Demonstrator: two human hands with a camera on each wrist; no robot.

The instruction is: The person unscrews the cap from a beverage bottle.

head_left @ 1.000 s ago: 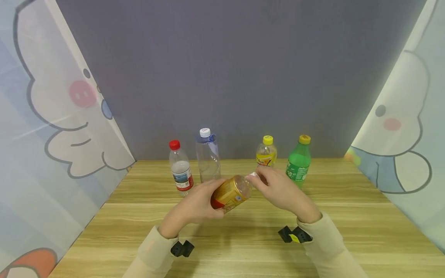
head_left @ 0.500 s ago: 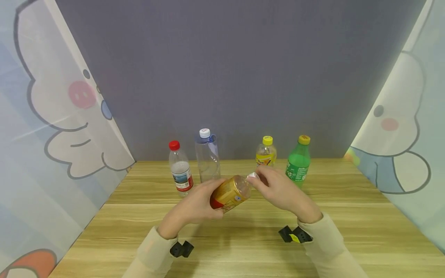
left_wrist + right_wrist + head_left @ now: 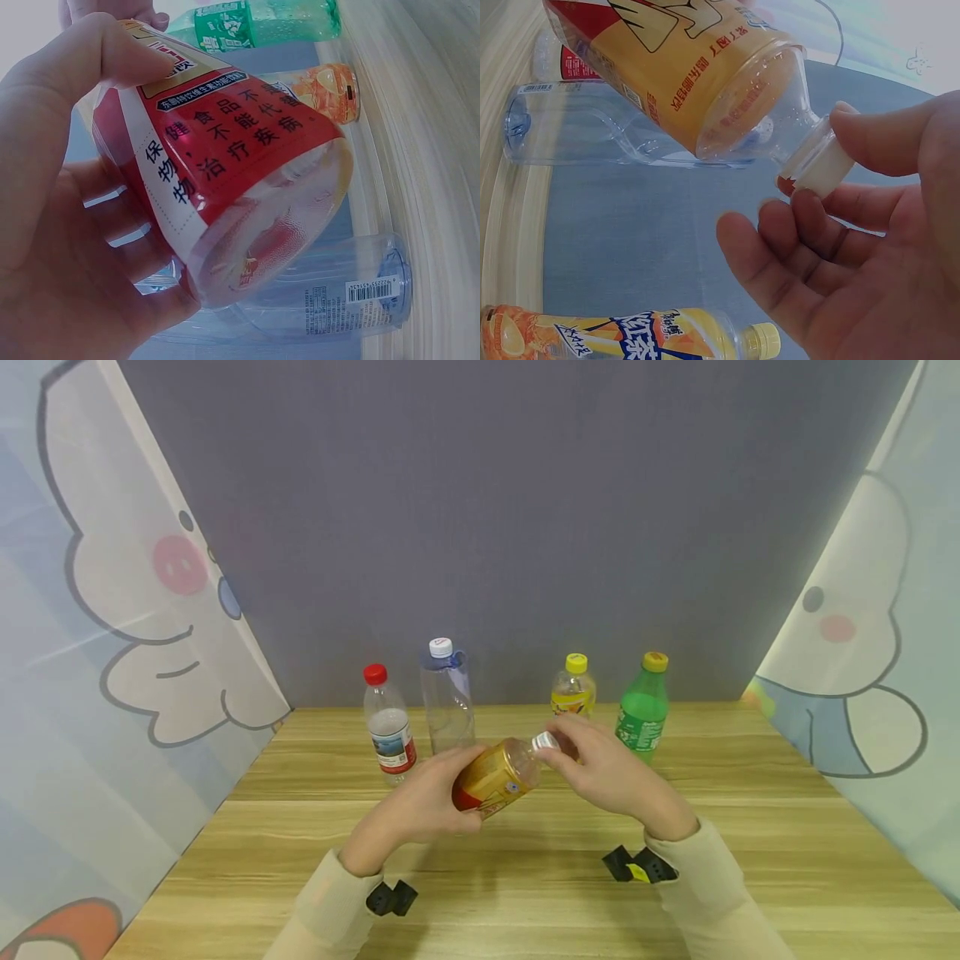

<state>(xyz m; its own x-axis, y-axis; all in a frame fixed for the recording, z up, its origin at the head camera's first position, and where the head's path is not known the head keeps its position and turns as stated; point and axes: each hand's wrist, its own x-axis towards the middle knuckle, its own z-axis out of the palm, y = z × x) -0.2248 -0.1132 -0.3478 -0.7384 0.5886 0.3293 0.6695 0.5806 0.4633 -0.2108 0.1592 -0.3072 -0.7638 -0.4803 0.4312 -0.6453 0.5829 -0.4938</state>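
Observation:
A clear plastic bottle with a yellow and red label (image 3: 495, 778) is held tilted above the table, its neck pointing up to the right. My left hand (image 3: 420, 802) grips it round the body near the base. In the left wrist view, the thumb lies across the red label (image 3: 225, 135), with fingers on the far side. At the neck, my right hand (image 3: 603, 768) pinches the white cap (image 3: 825, 169) between thumb and fingers. The right wrist view shows the cap sitting at the bottle's mouth; whether it is screwed tight I cannot tell.
On the wooden table (image 3: 480, 902) stand a red-capped bottle (image 3: 392, 735) and a tall clear bottle (image 3: 448, 710) at the left. A yellow-capped bottle (image 3: 573, 693) and a green bottle (image 3: 643, 714) stand at the right. A grey panel (image 3: 480, 527) rises behind.
The right hand's fingers have shifted on the cap, and more of its white side shows now. The left hand and the bottle have stayed almost in place.

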